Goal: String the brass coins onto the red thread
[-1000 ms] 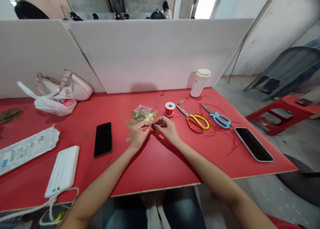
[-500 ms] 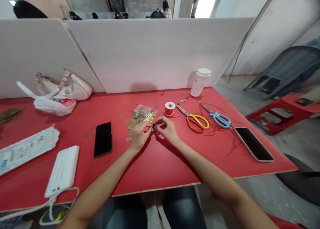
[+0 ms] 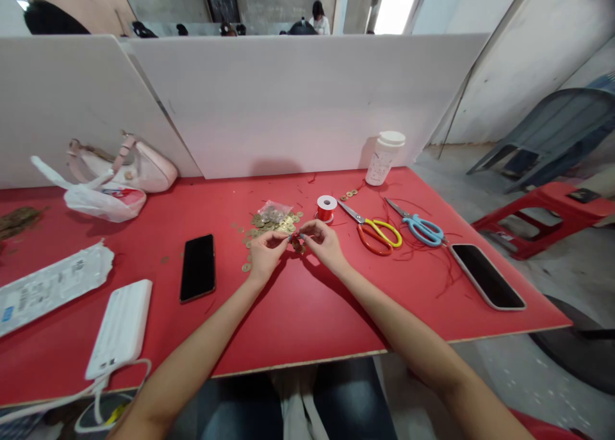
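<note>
My left hand (image 3: pixel 266 253) and my right hand (image 3: pixel 325 244) meet at the middle of the red table, fingertips pinched. Between them runs a red cord (image 3: pixel 295 235), with a few brass coins (image 3: pixel 298 246) hanging just below the fingertips. How the cord is knotted is too small to tell. Behind my left hand lies a heap of holed brass coins (image 3: pixel 259 224), with a clear plastic bag (image 3: pixel 274 211) on top. A spool of red cord (image 3: pixel 326 209) stands just beyond my right hand.
Right of my hands lie yellow-and-red scissors (image 3: pixel 379 235), blue scissors (image 3: pixel 423 228) and a phone (image 3: pixel 487 277). A white cup (image 3: pixel 385 158) stands behind them. At left are another phone (image 3: pixel 198 268), a white power bank (image 3: pixel 120 328) and a pink handbag (image 3: pixel 154 166). A white partition (image 3: pixel 298 107) closes the back.
My fingertips have drawn slightly apart and up. Red cord now shows between them, and the coins hang lower and more in view. The things on the table have stayed put.
</note>
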Available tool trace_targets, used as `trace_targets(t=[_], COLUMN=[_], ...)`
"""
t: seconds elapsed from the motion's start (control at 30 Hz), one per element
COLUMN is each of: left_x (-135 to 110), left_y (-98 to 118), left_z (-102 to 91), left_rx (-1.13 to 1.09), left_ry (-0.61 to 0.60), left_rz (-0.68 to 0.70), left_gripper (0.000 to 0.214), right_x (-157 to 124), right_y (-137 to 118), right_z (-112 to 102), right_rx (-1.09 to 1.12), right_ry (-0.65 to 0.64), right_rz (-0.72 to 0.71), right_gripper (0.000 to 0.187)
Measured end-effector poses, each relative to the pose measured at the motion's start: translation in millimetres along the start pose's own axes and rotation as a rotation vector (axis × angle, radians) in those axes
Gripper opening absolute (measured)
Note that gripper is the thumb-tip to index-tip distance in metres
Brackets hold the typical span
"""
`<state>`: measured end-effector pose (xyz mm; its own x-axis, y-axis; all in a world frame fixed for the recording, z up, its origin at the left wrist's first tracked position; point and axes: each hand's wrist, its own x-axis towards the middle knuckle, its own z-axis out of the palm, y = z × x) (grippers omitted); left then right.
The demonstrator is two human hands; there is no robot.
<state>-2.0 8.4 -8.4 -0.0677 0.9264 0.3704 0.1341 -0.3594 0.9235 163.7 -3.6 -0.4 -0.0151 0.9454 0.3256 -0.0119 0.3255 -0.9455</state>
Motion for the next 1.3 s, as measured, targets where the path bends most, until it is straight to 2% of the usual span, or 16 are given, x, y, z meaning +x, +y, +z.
trace_targets(t=[0.2, 0.43, 0.57, 0.97, 1.13, 1.3], left_x=[0, 0, -1, -4, -6, -6], left_y=[1, 1, 1, 8, 8, 6], left_z=[0.4, 0.0, -0.3, -0.9, -2.4, -2.7], left_rx=[-0.029, -0.052, -0.047, 0.068, 0.194, 0.208], left_ry=[-0.015, -0.112, -0.109, -0.080, -0.076, -0.070], left_rz=[-0.022, -0.077, -0.079, 0.029, 0.128, 0.132], left_gripper=[0.014, 0.018, 0.018, 0.007, 0.004, 0.005], right_x=[1, 2, -1, -4, -7, -7], right_y=[-2, -3, -8, -8, -5, -6], right_z=[-1, -2, -1, 1, 4, 5], right_rx=[-0.034, -0.059, -0.084, -0.151, -0.100, -0.059], right_ry=[0.019, 0.041, 0.040, 0.041, 0.016, 0.008], right_rz=[0.022, 0.002, -0.010, -0.031, -0.012, 0.018], right_gripper=[0.012, 0.009, 0.009, 0.009, 0.012, 0.014])
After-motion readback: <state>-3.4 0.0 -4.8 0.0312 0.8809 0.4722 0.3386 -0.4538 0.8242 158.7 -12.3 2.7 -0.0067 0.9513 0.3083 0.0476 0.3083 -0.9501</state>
